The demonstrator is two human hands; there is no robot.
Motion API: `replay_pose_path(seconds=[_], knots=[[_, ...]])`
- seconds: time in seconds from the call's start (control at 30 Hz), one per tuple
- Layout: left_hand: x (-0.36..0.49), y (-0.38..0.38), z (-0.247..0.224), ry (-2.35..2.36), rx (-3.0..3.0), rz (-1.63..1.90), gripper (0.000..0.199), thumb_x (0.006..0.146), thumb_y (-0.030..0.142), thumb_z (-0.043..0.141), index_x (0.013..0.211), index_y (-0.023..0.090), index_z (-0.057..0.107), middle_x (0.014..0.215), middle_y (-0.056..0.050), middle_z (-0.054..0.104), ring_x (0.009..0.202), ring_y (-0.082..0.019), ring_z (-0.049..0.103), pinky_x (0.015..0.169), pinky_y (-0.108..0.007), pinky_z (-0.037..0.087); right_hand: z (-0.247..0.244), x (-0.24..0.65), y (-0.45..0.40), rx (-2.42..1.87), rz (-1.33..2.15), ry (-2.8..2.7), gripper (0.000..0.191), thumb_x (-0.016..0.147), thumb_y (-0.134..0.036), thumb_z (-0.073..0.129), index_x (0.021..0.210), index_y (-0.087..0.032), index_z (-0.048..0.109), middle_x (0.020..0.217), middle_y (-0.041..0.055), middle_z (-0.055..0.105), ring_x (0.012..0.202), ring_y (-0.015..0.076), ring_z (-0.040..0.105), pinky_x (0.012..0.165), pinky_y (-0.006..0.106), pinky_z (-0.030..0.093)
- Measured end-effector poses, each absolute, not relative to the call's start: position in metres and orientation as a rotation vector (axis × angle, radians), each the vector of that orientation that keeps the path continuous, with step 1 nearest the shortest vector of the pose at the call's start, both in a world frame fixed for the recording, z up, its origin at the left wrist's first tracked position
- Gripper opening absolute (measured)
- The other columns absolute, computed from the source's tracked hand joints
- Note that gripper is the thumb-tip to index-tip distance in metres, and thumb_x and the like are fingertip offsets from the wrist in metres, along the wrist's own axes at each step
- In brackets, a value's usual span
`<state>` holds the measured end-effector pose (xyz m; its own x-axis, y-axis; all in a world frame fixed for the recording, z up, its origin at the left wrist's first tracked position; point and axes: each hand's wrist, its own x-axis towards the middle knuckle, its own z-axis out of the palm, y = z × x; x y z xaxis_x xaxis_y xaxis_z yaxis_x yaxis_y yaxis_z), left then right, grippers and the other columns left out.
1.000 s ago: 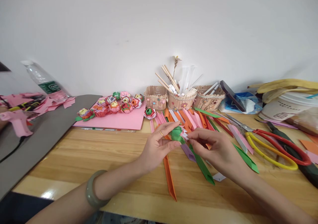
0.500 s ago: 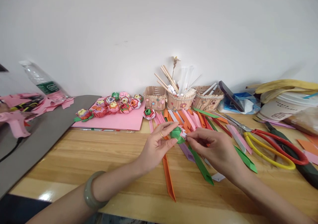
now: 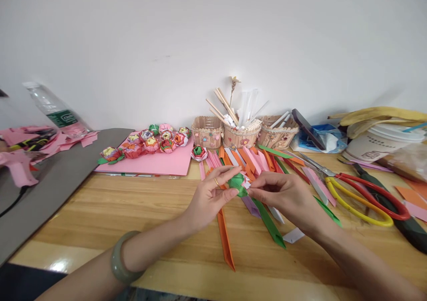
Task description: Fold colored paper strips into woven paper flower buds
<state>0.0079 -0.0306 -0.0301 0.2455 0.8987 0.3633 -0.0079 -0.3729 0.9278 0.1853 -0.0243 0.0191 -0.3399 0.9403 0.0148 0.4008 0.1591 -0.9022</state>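
A small green paper flower (image 3: 236, 183), with white paper showing at its right side, is held over the wooden table. My left hand (image 3: 208, 198) grips it from the left between thumb and fingers. The closed fingertips of my right hand (image 3: 283, 194) pinch the white paper at its right edge. Beneath and behind my hands lie many folded paper strips, among them a green strip (image 3: 271, 225) and an orange strip (image 3: 225, 243). Several finished paper flowers (image 3: 151, 145) rest on a pink sheet (image 3: 160, 164) at the left.
Three wooden baskets (image 3: 242, 140) stand along the wall, with sticks in the middle one. Scissors (image 3: 363, 198) lie at the right, near a lidded cup (image 3: 373, 145). At the far left are a pink glue gun (image 3: 20, 172) and a tilted bottle (image 3: 55, 107).
My right fingertips have moved slightly left and down at the edge of the green flower. The whole view has shifted slightly; my left hand keeps its hold.
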Motion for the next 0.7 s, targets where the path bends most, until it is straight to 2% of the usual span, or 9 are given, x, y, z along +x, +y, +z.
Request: replay_pose_path(seconds=[0.33,0.5,0.7], knots=[[0.0078,-0.0286,-0.0287,0.884,1.580,1.256,0.037,0.077,0.026,0.057,0.114,0.029,0.057,0.122,-0.006,0.052,0.118,-0.019,0.043,0.102,-0.037,0.032,0.0166,0.1870,-0.0225,-1.103,1.037,-1.974,0.020,0.080,-0.029,0.053,0.074,-0.016,0.067,0.069,0.0024,0.060,0.061,0.0124,0.053,0.054,0.023,0.040],[0.0073,-0.0297,-0.0270,0.847,1.574,1.236,0.037,0.078,0.025,0.057,0.114,0.029,0.057,0.122,-0.005,0.053,0.118,-0.019,0.043,0.103,-0.037,0.030,0.0140,0.1872,-0.0204,-1.150,1.080,-1.919,0.016,0.075,-0.028,0.058,0.067,-0.016,0.067,0.061,0.0009,0.057,0.056,0.0114,0.050,0.049,0.022,0.038],[0.0077,-0.0301,-0.0267,0.790,1.548,1.244,0.034,0.079,0.023,0.055,0.112,0.030,0.059,0.120,-0.004,0.054,0.117,-0.018,0.043,0.101,-0.033,0.031,0.0138,0.1863,-0.0206,-1.223,1.130,-1.866,0.014,0.069,-0.027,0.062,0.062,-0.016,0.064,0.059,0.0006,0.058,0.055,0.0118,0.051,0.051,0.023,0.039]])
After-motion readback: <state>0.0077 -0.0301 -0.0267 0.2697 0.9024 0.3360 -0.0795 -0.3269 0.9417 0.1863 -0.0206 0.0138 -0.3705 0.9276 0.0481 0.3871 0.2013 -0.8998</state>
